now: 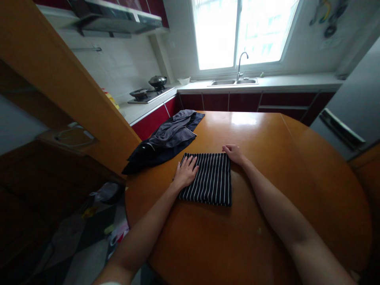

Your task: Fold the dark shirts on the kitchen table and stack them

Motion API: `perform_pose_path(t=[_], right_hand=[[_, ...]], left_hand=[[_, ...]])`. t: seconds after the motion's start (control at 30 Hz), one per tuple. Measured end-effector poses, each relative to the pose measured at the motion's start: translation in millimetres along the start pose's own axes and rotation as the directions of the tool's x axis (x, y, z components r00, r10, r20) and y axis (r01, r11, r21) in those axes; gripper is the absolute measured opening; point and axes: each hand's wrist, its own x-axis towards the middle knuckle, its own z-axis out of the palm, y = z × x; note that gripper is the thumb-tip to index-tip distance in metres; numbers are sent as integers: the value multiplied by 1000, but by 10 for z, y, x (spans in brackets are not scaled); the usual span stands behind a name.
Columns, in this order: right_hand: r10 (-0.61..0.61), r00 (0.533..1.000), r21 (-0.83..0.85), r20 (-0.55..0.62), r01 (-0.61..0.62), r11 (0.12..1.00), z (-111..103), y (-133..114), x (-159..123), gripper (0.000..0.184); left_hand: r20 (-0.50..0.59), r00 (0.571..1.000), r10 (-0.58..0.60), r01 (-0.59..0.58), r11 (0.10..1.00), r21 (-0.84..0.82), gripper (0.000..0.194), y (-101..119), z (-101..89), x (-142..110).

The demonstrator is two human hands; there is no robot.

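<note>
A folded black cloth with white stripes [212, 180] lies in a neat, nearly square shape on the wooden table. My left hand [186, 173] rests flat on its left side, fingers spread over the fabric. At the cloth's far right corner is my right hand [233, 152], its fingers curled in and closed on the edge there. The exact hold of those fingertips is partly hidden. Beyond my left hand, a crumpled pile of dark grey and black clothing [172, 132] lies along the table's left edge.
The rounded wooden table [297, 178] spreads to the right. Behind it runs a white counter with a sink [224, 82] and faucet. A stove [151, 95] carrying a pan and a lidded pot stands back left. A refrigerator [353, 91] is at right; several items lie on the floor at left.
</note>
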Motion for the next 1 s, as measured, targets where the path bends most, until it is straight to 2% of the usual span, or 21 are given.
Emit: perform_pose_path(t=[0.1, 0.2, 0.27, 0.3, 0.37, 0.43, 0.47, 0.53, 0.63, 0.73, 0.9, 1.0], right_hand=[[93, 990, -192, -107, -113, 975, -106, 23, -38, 37], [180, 957, -228, -227, -232, 946, -256, -27, -116, 35], [160, 944, -229, -287, -230, 946, -288, -191, -205, 35], [108, 950, -241, -293, -183, 953, -262, -317, -263, 36], [-65, 972, -286, -226, -3, 958, -116, -616, -403, 38], [-225, 973, -326, -47, 198, 924, 110, -888, -550, 39], [-251, 968, -356, 32, 245, 902, 223, -982, -615, 40], [-204, 967, -430, 153, 251, 867, 394, -1052, -704, 47], [-25, 980, -506, 199, 124, 853, 435, -893, -714, 58], [107, 983, -482, 149, -22, 876, 303, -602, -648, 61], [207, 977, -359, -54, -212, 909, 102, -204, -608, 54], [238, 947, -193, -216, -280, 940, 15, -76, -620, 51]], left_hand=[[-3, 1000, -3, 3, 1000, -10, 56, 6, -7, 2], [-10, 1000, -8, 7, 1000, -23, 56, 15, -9, 9], [-15, 1000, -10, 10, 999, -31, 55, 16, -1, 20], [-16, 1000, -11, 11, 999, -35, 55, 14, 6, 26], [-19, 1000, -10, 9, 999, -39, 56, 11, 25, 40], [-25, 1000, -4, 3, 999, -43, 56, 9, 46, 52], [-28, 1000, -3, 1, 999, -46, 57, 8, 56, 56], [-26, 1000, -11, 10, 998, -59, 57, -3, 72, 68], [-2, 998, -61, 60, 994, -93, 60, -82, 87, 108], [23, 990, -136, 138, 981, -133, 62, -279, 82, 179], [-14, 977, -213, 204, 949, -239, 54, -667, 16, 316], [-50, 980, -191, 172, 950, -261, 53, -723, -33, 362]])
